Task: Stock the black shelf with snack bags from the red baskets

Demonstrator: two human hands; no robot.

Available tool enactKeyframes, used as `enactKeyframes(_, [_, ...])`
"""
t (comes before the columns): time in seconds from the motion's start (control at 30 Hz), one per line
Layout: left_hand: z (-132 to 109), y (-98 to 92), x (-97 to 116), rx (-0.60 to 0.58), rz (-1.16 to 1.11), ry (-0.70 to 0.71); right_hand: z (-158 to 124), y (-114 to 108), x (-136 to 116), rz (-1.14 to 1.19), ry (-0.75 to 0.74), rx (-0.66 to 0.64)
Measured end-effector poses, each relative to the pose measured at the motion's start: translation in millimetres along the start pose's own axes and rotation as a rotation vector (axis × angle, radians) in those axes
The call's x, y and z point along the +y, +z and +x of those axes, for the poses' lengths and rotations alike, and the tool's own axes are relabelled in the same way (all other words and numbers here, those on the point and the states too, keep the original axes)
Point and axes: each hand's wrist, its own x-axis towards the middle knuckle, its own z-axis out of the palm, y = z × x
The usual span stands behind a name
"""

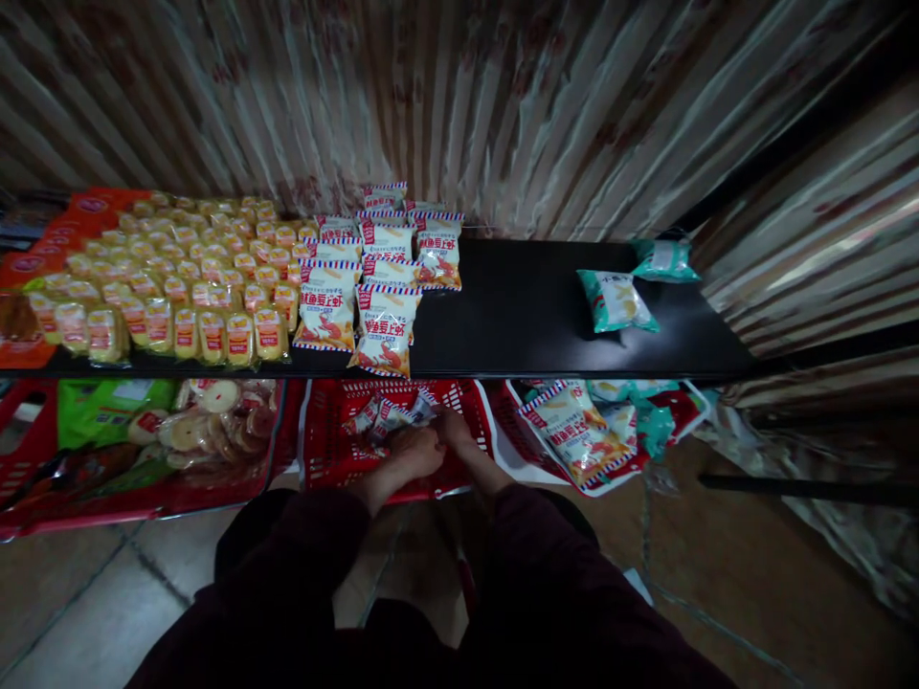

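Both my hands are down inside a red plastic basket point(323, 464) under the shelf's front edge. My left hand point(416, 450) is curled with its back up, beside several small snack bags point(394, 413) with striped edges. What its fingers hold, if anything, is hidden. My right hand point(452, 429) is close beside it, its fingers closed at the bags' right end; dim light hides their tips. On the shelf above stand white and orange snack bags point(384, 330) of the same striped kind, grouped in rows.
The black shelf point(503, 325) also bears rows of yellow wrapped cakes point(187, 330), orange packaging point(90, 225) and two teal snack bags point(618, 301). A basket of round crackers point(219, 431) stands left, another with striped bags point(571, 431) right. A pleated curtain point(459, 115) hangs behind.
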Motion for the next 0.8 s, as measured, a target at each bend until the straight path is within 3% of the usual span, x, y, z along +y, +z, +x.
enactKeyframes(0.1, [0.3, -4.5, -5.5, -0.003, 0.014, -0.02, 6.0, -1.2, 1.7, -0.089, 0.046, -0.099])
enactKeyframes(0.27, [-3.5, -13.2, -29.9, 0.046, 0.008, -0.042, 6.8, -12.1, -2.2, -0.155, -0.061, -0.155])
enactKeyframes(0.53, [-13.5, -19.7, -70.1, 0.06, -0.021, -0.038, -0.6, -15.6, 2.4, -0.099, -0.182, -0.151])
enactKeyframes(0.8, [-16.3, -19.1, -87.3, 0.065, -0.059, -0.006, -3.8, -15.1, 4.3, 0.012, -0.293, -0.155])
